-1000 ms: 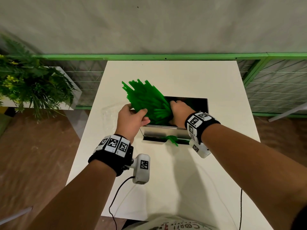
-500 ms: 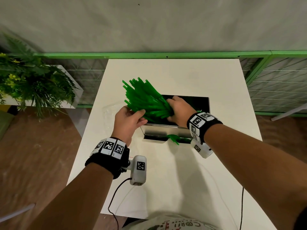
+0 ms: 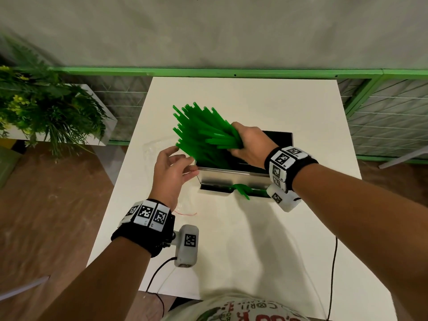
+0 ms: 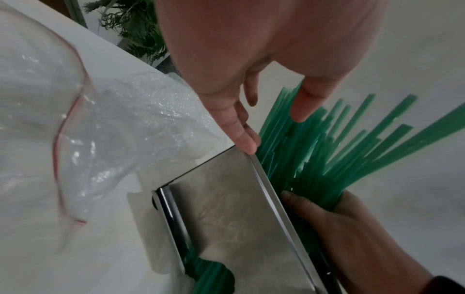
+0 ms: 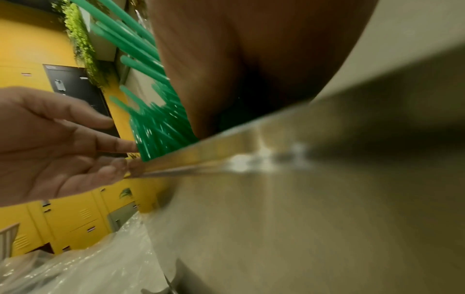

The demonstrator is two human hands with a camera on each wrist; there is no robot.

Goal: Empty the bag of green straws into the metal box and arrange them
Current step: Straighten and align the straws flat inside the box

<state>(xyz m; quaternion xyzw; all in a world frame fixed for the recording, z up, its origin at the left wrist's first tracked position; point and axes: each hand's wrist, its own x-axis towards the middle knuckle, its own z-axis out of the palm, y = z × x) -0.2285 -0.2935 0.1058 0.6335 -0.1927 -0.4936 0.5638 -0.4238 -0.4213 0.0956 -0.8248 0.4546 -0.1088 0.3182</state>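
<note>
Head view: the white table (image 3: 243, 239) fills the middle, its far edge against a green rail, with bare surface near the person and to the right of the box. The metal box (image 3: 222, 176) stands at mid-table, open on top, a slot at its near base where a few straw ends poke out. Both forearms reach in from below. The right hand (image 3: 249, 141) comes over the box from the right, fingers curled around the lower part of the green straws (image 3: 201, 133); it grips the bundle. The bundle stands in the box's left half, tilted away to the left, its uneven upper ends fanned out above the rim. The left hand (image 3: 172, 169) sits just left of the box with fingers loosely spread and holding nothing; in the left wrist view a fingertip (image 4: 247, 146) touches the box's top corner. The clear bag (image 4: 100, 123), crumpled, with a red seal line, lies on the table left of the box.
</note>
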